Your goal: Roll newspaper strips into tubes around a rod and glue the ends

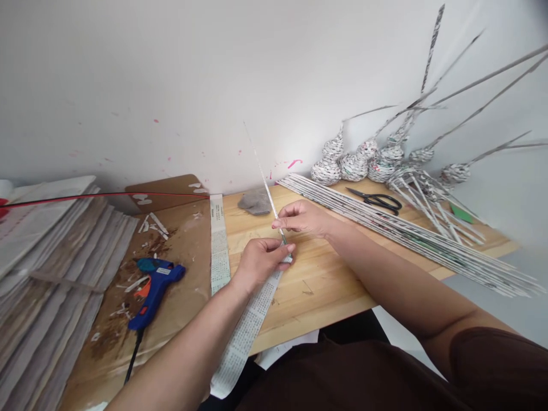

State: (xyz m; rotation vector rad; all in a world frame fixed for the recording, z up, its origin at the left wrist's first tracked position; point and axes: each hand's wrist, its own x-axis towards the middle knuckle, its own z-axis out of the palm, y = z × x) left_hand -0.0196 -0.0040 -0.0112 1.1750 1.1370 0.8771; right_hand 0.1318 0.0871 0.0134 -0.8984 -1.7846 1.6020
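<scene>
Spotted pale wall [171,68] behind a wooden bench [325,302], above which a newspaper strip [252,321] and a thin rod [264,178] are held.
By the left hand [262,258], the strip's upper end is pinched with the rod's foot, thumb against fingers; just above, the rod is pinched by the right hand [305,219]. Paper tubes [377,226] are laid to the right, near black scissors [377,200]; a blue glue gun [154,291] is set on brown sheeting [190,302] to the left.

Dark brown short-sleeved top [342,377], black legwear [357,328], bare left hand [261,260], bare right hand [306,218]
</scene>
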